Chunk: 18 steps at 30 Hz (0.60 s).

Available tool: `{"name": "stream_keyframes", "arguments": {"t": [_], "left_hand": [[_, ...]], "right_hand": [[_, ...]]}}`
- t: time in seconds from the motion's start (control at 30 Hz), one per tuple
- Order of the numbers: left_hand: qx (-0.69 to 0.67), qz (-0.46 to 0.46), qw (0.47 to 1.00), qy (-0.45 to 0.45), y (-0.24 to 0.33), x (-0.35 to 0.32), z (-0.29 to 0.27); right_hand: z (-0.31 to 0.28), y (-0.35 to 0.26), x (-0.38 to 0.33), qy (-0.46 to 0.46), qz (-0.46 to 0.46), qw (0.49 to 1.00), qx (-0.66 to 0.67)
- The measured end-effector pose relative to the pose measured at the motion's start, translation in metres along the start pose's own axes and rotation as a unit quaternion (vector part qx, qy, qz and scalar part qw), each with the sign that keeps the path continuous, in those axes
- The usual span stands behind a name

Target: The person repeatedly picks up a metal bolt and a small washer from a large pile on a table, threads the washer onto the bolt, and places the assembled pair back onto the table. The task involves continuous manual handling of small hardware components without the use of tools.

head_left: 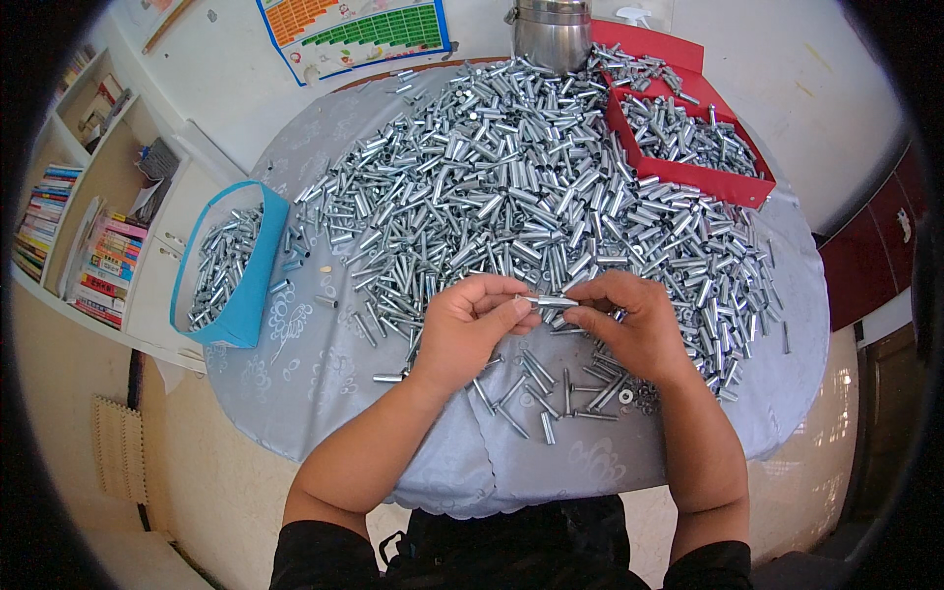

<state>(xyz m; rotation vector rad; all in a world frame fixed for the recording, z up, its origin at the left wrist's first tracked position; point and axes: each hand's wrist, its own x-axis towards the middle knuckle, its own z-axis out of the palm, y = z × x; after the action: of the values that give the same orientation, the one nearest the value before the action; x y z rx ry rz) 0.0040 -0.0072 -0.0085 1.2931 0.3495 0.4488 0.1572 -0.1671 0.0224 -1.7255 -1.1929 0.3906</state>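
Over the near side of the heap, my left hand (477, 320) and my right hand (629, 320) meet at one small silvery metal sleeve (556, 302). The right fingers pinch the sleeve at its right end. At its left end, my left thumb and fingers are closed on what looks like a thin bolt, mostly hidden by the fingertips. Beneath and beyond both hands spreads a large pile of shiny metal sleeves and bolts (482, 187). Several loose bolts (538, 398) lie between my forearms, and small washers or nuts (644, 395) sit beside my right wrist.
A round table with a silvery patterned cloth (324, 393) bears everything. At the left stands a blue box (258, 285) of metal parts; at the back right, an open red box (688, 175) holds more. A steel canister (553, 39) stands behind the pile. Bookshelves (138, 128) line the left wall.
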Motion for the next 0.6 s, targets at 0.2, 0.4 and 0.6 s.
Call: {"name": "stream_keyframes", "arguments": {"t": [0.2, 0.4, 0.6], "left_hand": [[0.067, -0.001, 0.997, -0.022, -0.0042, -0.0035, 0.0034], [0.080, 0.044, 0.995, -0.041, -0.0042, -0.0047, 0.0051], [0.060, 0.046, 0.997, -0.035, -0.0039, -0.0031, 0.0020]], "right_hand": [[0.0012, 0.0013, -0.0004, 0.031, -0.023, 0.999, -0.001], [0.0019, 0.0008, -0.0013, 0.006, 0.018, 0.998, 0.056], [0.0031, 0.0038, -0.0014, 0.017, -0.006, 1.000, 0.024]]}}
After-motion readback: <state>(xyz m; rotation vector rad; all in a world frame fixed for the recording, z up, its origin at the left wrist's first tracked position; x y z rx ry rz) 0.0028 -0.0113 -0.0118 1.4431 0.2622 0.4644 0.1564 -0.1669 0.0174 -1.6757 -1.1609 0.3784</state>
